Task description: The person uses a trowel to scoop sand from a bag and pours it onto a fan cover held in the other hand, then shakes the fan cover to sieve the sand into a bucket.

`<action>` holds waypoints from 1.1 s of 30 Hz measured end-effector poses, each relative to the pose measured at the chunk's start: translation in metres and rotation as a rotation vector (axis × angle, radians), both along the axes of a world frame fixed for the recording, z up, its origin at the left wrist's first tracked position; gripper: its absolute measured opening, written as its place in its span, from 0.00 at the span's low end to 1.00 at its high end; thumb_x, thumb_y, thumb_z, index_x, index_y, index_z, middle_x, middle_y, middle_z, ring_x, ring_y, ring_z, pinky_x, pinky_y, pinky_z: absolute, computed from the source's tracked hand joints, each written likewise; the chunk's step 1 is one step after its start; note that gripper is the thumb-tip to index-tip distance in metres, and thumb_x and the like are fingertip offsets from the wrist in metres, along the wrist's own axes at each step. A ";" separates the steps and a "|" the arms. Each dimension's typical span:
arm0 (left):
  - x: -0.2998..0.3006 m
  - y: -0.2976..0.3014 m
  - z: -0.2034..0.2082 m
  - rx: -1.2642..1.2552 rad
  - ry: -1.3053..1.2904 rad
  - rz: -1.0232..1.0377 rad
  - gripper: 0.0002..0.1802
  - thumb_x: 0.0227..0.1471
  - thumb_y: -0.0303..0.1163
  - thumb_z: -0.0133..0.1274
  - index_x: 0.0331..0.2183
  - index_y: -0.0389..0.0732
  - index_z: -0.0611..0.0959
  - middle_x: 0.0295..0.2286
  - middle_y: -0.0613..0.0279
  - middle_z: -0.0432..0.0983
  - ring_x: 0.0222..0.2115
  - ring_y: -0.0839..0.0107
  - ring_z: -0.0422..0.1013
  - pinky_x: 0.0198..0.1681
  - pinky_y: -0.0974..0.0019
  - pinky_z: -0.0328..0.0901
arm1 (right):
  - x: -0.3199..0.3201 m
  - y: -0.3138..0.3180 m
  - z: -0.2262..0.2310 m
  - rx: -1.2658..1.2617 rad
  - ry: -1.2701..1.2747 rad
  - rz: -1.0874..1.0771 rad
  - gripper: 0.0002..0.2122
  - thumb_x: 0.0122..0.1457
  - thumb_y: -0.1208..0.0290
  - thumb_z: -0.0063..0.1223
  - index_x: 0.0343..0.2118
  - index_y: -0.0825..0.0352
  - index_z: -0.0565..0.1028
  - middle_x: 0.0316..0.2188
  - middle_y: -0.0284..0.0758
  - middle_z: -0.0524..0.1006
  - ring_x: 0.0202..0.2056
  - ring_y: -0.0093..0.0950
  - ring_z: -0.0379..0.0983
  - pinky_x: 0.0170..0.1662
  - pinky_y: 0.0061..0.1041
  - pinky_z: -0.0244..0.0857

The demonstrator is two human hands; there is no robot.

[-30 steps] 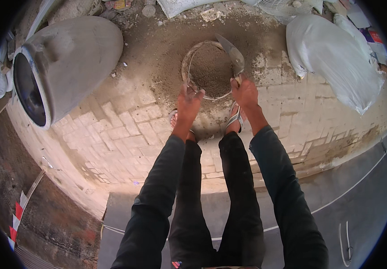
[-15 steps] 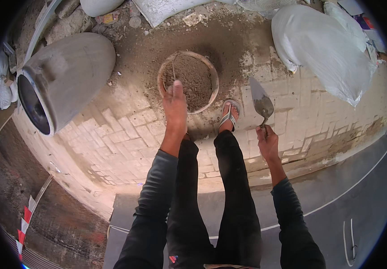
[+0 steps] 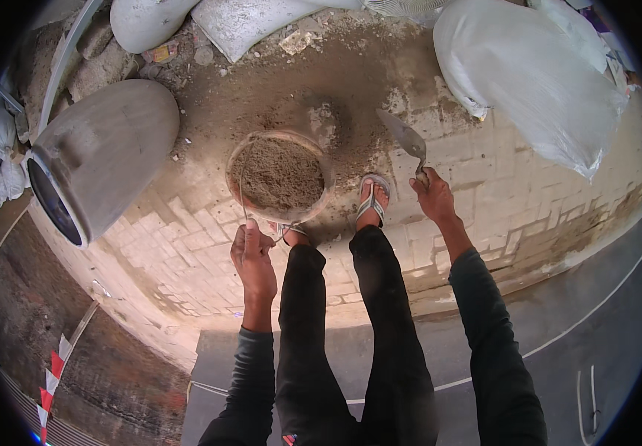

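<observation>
A round bucket (image 3: pixel 327 177) filled with brown, crumbly mortar mix (image 3: pixel 280 172) is in front of my feet, a little left of the middle. Its thin wire handle (image 3: pixel 242 186) runs down to my left hand (image 3: pixel 254 256), which is closed round it. To the right, my right hand (image 3: pixel 434 195) grips a trowel by its handle. The trowel's pointed metal blade (image 3: pixel 404 135) is tilted up and to the left, apart from the bucket. Whether the bucket's base touches the ground is hidden from this angle.
A large grey rounded vessel (image 3: pixel 113 149) lies on its side at the left. White plastic sacks (image 3: pixel 521 82) fill the back right, and a pale sack (image 3: pixel 246 22) lies among rubble at the back. Brick paving (image 3: pixel 202 238) ends at grey road (image 3: pixel 544 320). Red-and-white flagging (image 3: pixel 55 372) hangs lower left.
The bucket has come nearer to me and to the left, with my left hand drawn back on its handle. My right hand has risen slightly, and the trowel blade now tilts further left.
</observation>
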State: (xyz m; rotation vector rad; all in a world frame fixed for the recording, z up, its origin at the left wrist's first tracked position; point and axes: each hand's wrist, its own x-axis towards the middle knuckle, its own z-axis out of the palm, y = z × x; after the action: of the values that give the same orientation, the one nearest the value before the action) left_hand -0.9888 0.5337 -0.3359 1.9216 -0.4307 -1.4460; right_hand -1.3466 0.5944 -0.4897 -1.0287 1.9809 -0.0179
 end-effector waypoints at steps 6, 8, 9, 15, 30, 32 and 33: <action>-0.009 0.005 0.025 0.053 -0.056 0.025 0.18 0.66 0.40 0.45 0.25 0.41 0.70 0.20 0.68 0.62 0.24 0.77 0.59 0.34 0.70 0.58 | -0.049 -0.073 -0.075 -0.061 0.050 0.158 0.17 0.61 0.56 0.54 0.43 0.65 0.74 0.36 0.49 0.80 0.42 0.53 0.76 0.44 0.47 0.69; -0.014 0.002 0.014 0.082 0.010 0.059 0.16 0.65 0.38 0.46 0.26 0.41 0.71 0.20 0.69 0.61 0.24 0.78 0.57 0.34 0.70 0.58 | -0.059 -0.089 -0.091 -0.101 0.088 0.187 0.16 0.61 0.57 0.56 0.41 0.67 0.74 0.34 0.50 0.80 0.41 0.53 0.75 0.42 0.46 0.69; -0.015 0.002 0.009 0.101 0.033 0.081 0.14 0.65 0.37 0.46 0.27 0.41 0.71 0.21 0.69 0.61 0.24 0.79 0.56 0.34 0.71 0.57 | -0.052 -0.094 -0.089 -0.136 0.048 0.132 0.15 0.61 0.58 0.56 0.39 0.68 0.75 0.31 0.48 0.80 0.35 0.52 0.75 0.40 0.41 0.69; -0.018 -0.006 -0.018 0.126 0.067 0.075 0.05 0.60 0.29 0.51 0.32 0.41 0.71 0.25 0.71 0.61 0.26 0.81 0.55 0.35 0.72 0.55 | 0.005 -0.066 -0.058 -0.071 -0.113 -0.102 0.15 0.61 0.61 0.57 0.39 0.71 0.77 0.26 0.42 0.78 0.27 0.37 0.70 0.37 0.32 0.67; -0.033 -0.045 -0.109 0.011 -0.064 -0.204 0.12 0.52 0.30 0.60 0.28 0.38 0.72 0.25 0.70 0.65 0.26 0.80 0.59 0.30 0.72 0.57 | 0.056 -0.019 0.024 -0.328 0.004 0.178 0.15 0.62 0.68 0.54 0.48 0.71 0.73 0.38 0.50 0.79 0.38 0.51 0.77 0.41 0.42 0.71; -0.025 -0.041 -0.113 -0.014 -0.109 -0.190 0.11 0.54 0.30 0.60 0.30 0.37 0.73 0.26 0.68 0.68 0.27 0.79 0.61 0.31 0.72 0.59 | 0.064 -0.047 0.039 -0.339 0.085 0.322 0.16 0.61 0.67 0.55 0.49 0.69 0.73 0.39 0.50 0.78 0.39 0.52 0.76 0.41 0.44 0.71; -0.013 -0.033 -0.128 -0.074 -0.104 -0.141 0.10 0.56 0.30 0.59 0.33 0.36 0.75 0.28 0.67 0.70 0.28 0.79 0.64 0.32 0.71 0.61 | 0.068 -0.057 0.041 -0.335 0.095 0.346 0.17 0.61 0.67 0.55 0.50 0.69 0.72 0.39 0.49 0.78 0.39 0.52 0.76 0.42 0.44 0.71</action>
State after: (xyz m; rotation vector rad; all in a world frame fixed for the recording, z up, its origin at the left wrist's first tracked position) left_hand -1.0020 0.5004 -0.4635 1.9456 -0.6716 -1.4009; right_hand -1.2783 0.5374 -0.4491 -1.6056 1.8964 -0.1174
